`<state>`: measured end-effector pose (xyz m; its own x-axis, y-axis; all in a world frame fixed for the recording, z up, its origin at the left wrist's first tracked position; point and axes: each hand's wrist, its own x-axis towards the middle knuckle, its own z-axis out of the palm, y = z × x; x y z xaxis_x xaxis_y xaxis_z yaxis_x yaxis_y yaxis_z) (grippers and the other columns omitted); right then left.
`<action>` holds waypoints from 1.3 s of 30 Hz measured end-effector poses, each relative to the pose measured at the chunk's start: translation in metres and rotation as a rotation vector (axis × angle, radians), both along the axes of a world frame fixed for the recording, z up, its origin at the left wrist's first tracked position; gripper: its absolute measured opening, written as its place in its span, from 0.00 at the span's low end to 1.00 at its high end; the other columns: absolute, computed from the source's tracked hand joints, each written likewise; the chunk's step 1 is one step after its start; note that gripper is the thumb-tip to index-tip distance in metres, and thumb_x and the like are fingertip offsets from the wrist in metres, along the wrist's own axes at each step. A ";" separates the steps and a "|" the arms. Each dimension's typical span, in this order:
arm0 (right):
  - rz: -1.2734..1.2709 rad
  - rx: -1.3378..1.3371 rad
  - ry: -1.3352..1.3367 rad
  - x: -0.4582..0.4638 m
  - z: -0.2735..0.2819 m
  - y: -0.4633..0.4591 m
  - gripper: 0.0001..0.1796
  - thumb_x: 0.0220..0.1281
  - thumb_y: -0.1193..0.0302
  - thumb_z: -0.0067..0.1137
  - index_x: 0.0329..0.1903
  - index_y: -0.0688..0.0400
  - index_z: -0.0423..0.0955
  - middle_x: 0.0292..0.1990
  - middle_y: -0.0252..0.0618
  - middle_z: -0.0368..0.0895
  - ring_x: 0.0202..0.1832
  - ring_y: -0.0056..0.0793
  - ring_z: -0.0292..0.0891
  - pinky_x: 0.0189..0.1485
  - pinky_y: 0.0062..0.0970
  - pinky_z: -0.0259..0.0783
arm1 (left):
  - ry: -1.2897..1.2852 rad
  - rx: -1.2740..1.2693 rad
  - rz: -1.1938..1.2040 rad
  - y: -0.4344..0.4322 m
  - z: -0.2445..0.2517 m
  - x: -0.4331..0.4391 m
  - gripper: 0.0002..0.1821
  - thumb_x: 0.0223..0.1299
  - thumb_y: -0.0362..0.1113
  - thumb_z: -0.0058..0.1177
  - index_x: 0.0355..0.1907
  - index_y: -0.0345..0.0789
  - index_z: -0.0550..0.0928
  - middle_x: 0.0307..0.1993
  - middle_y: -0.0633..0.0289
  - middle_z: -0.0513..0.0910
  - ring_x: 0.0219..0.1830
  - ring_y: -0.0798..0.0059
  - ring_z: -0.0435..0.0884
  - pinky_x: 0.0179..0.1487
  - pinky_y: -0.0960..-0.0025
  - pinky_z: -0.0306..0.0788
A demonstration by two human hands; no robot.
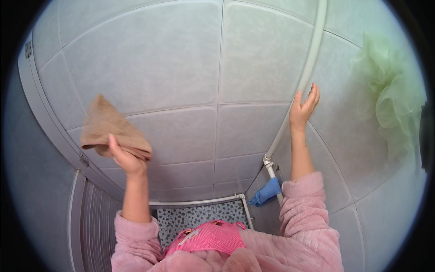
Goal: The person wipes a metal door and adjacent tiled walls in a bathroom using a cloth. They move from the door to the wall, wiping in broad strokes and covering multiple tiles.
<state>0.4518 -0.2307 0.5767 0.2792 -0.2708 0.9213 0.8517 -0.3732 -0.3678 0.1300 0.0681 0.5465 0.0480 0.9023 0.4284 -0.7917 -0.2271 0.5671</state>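
Observation:
My left hand (131,163) grips a folded brown cloth (110,125) in front of the tiled wall, thumb on the near side. The cloth is slightly blurred, and its upper corner points up along the tiles. Whether it touches the wall I cannot tell. My right hand (301,110) is raised in front of a white vertical pipe (314,47) near the wall corner. Its thumb stands apart from the fingers and nothing is held. Contact between this hand and the pipe cannot be made out.
A green mesh bath puff (390,88) hangs close on the right. A blue cloth (266,192) drapes over the lower pipe. Thin white piping (193,203) runs along the wall base above the pebble-patterned floor (200,216). A hinged door frame (51,125) borders the left.

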 end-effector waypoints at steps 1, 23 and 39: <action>0.000 0.001 0.034 0.017 -0.001 -0.004 0.27 0.70 0.64 0.52 0.64 0.68 0.62 0.61 0.53 0.66 0.64 0.44 0.60 0.67 0.40 0.57 | -0.005 0.070 0.038 0.012 0.011 0.002 0.28 0.71 0.52 0.38 0.63 0.33 0.64 0.56 0.56 0.72 0.58 0.66 0.73 0.61 0.61 0.69; 0.491 0.238 0.555 0.058 -0.007 0.005 0.28 0.63 0.44 0.58 0.25 0.56 0.65 0.16 0.27 0.65 0.14 0.15 0.60 0.15 0.19 0.60 | 1.221 1.668 0.878 0.049 -0.173 0.098 0.30 0.44 0.49 0.61 0.57 0.64 0.79 0.67 0.70 0.65 0.75 0.45 0.46 0.69 0.29 0.33; 0.528 0.258 0.557 0.055 -0.005 0.001 0.26 0.64 0.48 0.59 0.26 0.56 0.65 0.17 0.25 0.64 0.15 0.13 0.59 0.15 0.18 0.59 | 0.804 1.174 1.153 0.021 0.107 0.154 0.43 0.45 0.54 0.67 0.68 0.61 0.68 0.75 0.65 0.54 0.76 0.46 0.42 0.65 0.27 0.39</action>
<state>0.5064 -0.2295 0.5713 0.8291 -0.1597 0.5359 0.5582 0.1814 -0.8096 0.2836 0.0893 0.6535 0.1821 -0.0841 0.9797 0.3806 -0.9126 -0.1491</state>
